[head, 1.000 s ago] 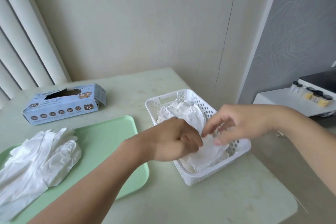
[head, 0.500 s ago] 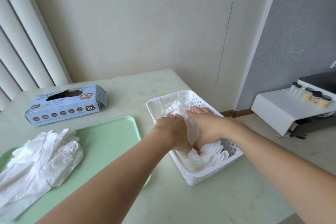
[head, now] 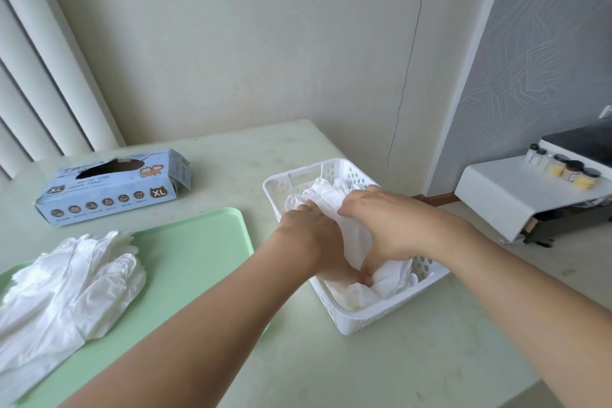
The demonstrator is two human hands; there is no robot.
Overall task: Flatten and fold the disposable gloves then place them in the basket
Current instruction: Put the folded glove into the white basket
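A white perforated basket (head: 381,318) stands on the table right of centre and holds white disposable gloves (head: 390,278). Both hands are inside it, side by side. My left hand (head: 311,235) presses down on the gloves at the basket's left side. My right hand (head: 387,225) lies flat over them, its fingers reaching toward the far end, and a fold of glove shows between the two hands. A loose pile of unfolded white gloves (head: 66,278) lies on the green tray (head: 198,242) at the left.
A blue XL glove box (head: 112,189) lies open at the back left of the table. The wall stands close behind the basket. To the right, off the table, a white shelf (head: 516,195) carries several small jars (head: 563,169).
A second ago both hands hovered over the basket's near end with a glove. They have since gone down into the basket and now press on the gloves.
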